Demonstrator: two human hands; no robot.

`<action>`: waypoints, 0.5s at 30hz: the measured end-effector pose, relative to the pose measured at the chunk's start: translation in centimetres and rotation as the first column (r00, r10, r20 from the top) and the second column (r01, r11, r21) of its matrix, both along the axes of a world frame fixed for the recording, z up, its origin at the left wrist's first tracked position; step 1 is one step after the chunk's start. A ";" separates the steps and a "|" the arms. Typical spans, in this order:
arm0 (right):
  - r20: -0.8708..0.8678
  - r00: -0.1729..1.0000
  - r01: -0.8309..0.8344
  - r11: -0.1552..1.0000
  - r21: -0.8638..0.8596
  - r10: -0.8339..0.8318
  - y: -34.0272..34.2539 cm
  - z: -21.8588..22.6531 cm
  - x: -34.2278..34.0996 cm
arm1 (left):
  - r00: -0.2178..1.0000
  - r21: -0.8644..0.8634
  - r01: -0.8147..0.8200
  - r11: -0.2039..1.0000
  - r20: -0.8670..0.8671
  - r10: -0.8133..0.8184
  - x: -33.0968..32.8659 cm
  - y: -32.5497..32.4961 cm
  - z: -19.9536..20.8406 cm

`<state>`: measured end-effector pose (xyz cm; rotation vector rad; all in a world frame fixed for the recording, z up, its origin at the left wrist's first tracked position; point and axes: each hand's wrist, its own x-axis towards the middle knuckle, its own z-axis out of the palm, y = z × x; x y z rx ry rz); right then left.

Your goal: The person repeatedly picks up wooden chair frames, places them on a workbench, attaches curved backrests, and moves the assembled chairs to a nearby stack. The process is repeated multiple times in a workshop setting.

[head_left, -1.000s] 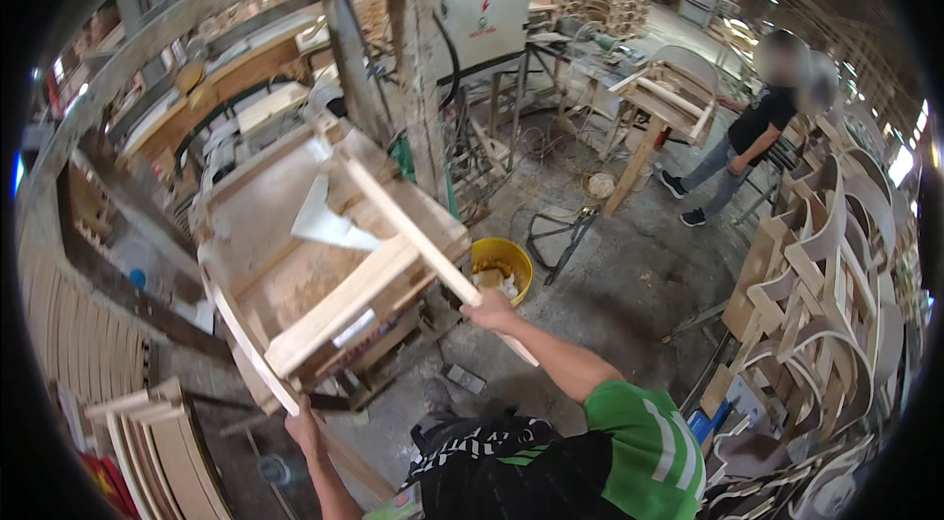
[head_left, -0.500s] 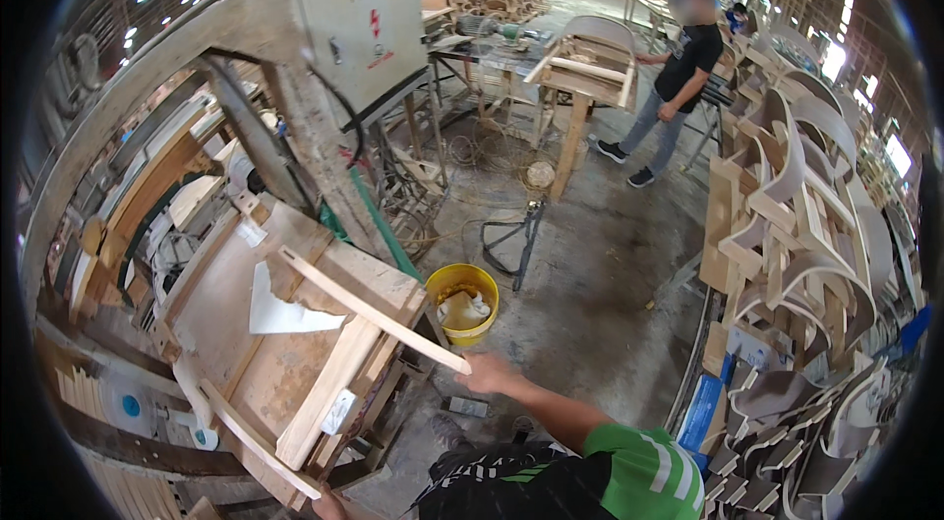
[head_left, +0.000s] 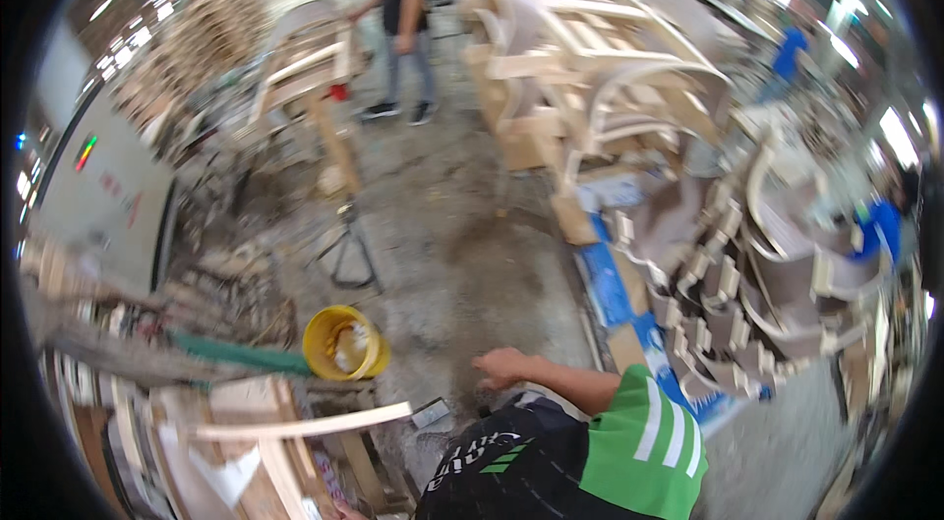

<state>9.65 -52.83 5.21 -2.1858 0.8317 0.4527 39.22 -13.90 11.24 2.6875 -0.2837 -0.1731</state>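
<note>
A wooden frame lies over a bench, lower left. The left hand is mostly cut off, its grip impossible to tell; the right, half-curled and empty, hangs apart, near a yellow bucket.

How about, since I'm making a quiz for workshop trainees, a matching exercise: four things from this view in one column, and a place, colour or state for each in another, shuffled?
Things
1. Right hand
2. Bucket
3. Wooden strip
4. Metal cabinet

Descriptions
A. Grey, toward the far left of the picture
B. Nothing visibly held
C. Pale, at the lower left of the picture
D. Yellow

Right pairs: 1-B, 2-D, 3-C, 4-A
</note>
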 end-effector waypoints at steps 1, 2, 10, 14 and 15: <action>0.073 0.992 0.104 0.994 -0.028 -0.102 -0.7 0.7 -1.6 | 0.914 -0.062 0.309 0.949 0.295 -0.278 -0.2 -2.1 -0.2; 0.148 0.973 0.190 0.980 -0.059 -0.179 -1.5 1.5 -3.1 | 0.909 -0.086 0.366 0.926 0.243 -0.337 -0.3 -4.6 -0.6; 0.810 0.197 0.930 0.367 0.024 -0.553 -4.7 16.7 -15.4 | 0.786 -0.285 0.582 0.762 -0.044 -0.617 -5.1 -18.1 1.7; 0.966 0.213 0.923 -0.295 -0.248 -0.146 -5.8 23.6 -22.6 | 0.765 -0.278 0.593 0.756 -0.097 -0.636 -6.1 -20.0 3.6; 0.951 0.299 0.847 -0.437 -0.302 -0.080 -6.1 25.7 -23.7 | 0.774 -0.289 0.585 0.757 -0.079 -0.628 -5.7 -19.8 3.2</action>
